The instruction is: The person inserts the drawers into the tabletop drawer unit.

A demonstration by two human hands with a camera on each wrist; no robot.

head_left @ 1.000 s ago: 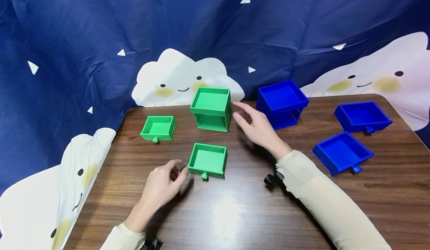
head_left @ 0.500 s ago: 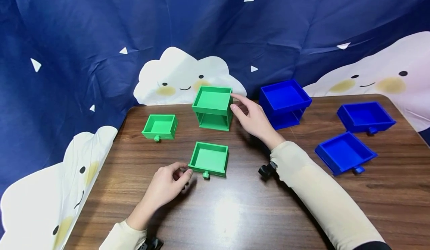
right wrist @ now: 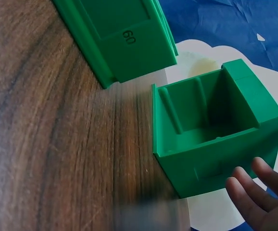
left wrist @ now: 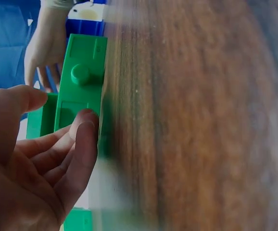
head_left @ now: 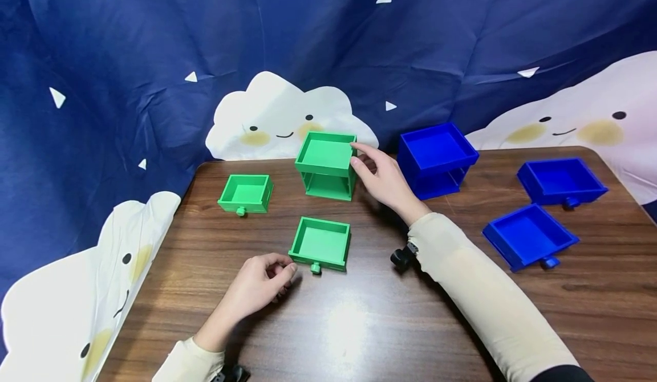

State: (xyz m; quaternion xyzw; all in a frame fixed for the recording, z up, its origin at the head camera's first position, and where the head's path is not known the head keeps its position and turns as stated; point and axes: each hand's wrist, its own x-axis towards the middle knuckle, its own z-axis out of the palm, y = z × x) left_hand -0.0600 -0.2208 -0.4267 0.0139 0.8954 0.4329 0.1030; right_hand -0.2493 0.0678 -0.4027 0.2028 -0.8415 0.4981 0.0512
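Nearest, the left hand point(head_left: 262, 285) rests at about 8 o'clock of the near green drawer point(head_left: 322, 244), by its front left corner. Its grip is loosely bent, thumb apart from fingertips, enclosing nothing; whether a fingertip touches the corner I cannot tell. The drawer sits flat on the wooden surface point(head_left: 410, 336), its knob point(head_left: 315, 268) at 6 o'clock.

It looks like thin moulded plastic, so I judge it light, stiff and a little slick: apt to slide at a nudge and hardly to bend, its thin rims perhaps chipping if dropped. The knob gives a sure pinch for pulling or pushing; for lifting, the two side walls, held opposite each other, should keep it level.

At 3 o'clock, well apart, lies the nearer blue drawer point(head_left: 531, 235); at 10 o'clock, the smaller-looking green drawer point(head_left: 246, 192).

Farther, at 12 o'clock, stands the green frame point(head_left: 325, 165), its hollow lower bay facing the person. The right hand point(head_left: 385, 179) is at its 3 o'clock wall, grip spread, fingertips at the side, holding nothing. The frame likely handles as light and rigid, best steadied by both side walls. Beyond at 2 o'clock stands the blue frame point(head_left: 436, 159).
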